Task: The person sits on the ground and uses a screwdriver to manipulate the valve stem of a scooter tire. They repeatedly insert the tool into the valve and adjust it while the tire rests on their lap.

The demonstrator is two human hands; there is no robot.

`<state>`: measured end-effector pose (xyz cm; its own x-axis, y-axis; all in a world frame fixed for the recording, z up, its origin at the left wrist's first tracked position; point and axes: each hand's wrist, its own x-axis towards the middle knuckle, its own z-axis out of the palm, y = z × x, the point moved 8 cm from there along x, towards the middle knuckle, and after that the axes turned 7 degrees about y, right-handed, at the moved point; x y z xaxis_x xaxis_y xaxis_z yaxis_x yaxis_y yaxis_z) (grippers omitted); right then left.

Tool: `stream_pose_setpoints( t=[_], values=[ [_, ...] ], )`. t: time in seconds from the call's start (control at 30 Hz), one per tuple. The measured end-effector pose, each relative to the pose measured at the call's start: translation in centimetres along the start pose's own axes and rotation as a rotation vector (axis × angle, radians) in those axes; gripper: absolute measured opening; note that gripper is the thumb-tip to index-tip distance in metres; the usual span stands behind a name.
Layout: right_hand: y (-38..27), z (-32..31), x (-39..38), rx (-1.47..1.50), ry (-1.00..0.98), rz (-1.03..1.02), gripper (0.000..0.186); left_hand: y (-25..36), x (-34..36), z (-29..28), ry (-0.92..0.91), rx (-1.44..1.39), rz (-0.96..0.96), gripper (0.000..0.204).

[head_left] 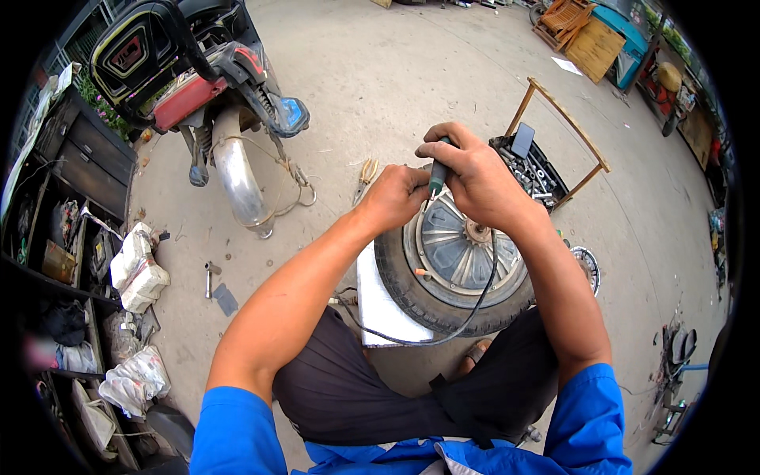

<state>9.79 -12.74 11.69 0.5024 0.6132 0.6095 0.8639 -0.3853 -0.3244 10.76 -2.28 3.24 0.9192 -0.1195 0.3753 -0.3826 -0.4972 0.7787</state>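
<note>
right hand (484,176) gripping a green-handled tool (437,179) over the hub motor wheel (455,273), left hand (393,196) bunched by the tool's tip, can't tell if it's holding anything

Tool handle (437,177): dark green, centre of the frame
Hub cover (443,237): slate-grey panels split by paler ribs in a ray pattern
Tyre (393,277): dull black, dusted brownish
Cable (480,305): plain black
Sheet (377,310): white, below centre
Pliers (367,171): yellow grips
Wooden frame (571,119): honey brown, upper right
Scooter (150,55): black with pale yellow-green lines — plus a red panel (190,101), upper left
Pipe (237,184): silver
Sleeves (237,431): solid bright blue — lower left and right
Trousers (340,396): near-black
Ground (356,71): pale grey-beige
</note>
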Motion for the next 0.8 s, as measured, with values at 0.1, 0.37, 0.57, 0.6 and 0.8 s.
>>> stream_pose_setpoints(
  t=[0.1,0.37,0.57,0.6,0.8],
  values=[
    [0.1,0.0,0.0,0.005,-0.012,0.022,0.045,-0.3,0.0,0.1,-0.017,0.034,-0.015,0.013],
    [0.4,0.1,0.0,-0.005,-0.026,0.035,0.044,-1.1,0.2,0.5,0.031,-0.034,0.016,0.010],
    [0.6,0.2,0.0,0.006,-0.024,0.045,0.046,-0.9,0.3,0.4,0.009,0.024,-0.003,0.010],
    [0.7,0.2,-0.1,0.004,-0.026,0.042,0.046,-0.7,0.3,0.4,-0.003,0.038,-0.016,0.011],
    [0.2,0.1,0.1,0.017,-0.026,-0.006,0.046,-0.9,0.2,0.4,-0.016,0.021,-0.044,0.012]
  ],
)
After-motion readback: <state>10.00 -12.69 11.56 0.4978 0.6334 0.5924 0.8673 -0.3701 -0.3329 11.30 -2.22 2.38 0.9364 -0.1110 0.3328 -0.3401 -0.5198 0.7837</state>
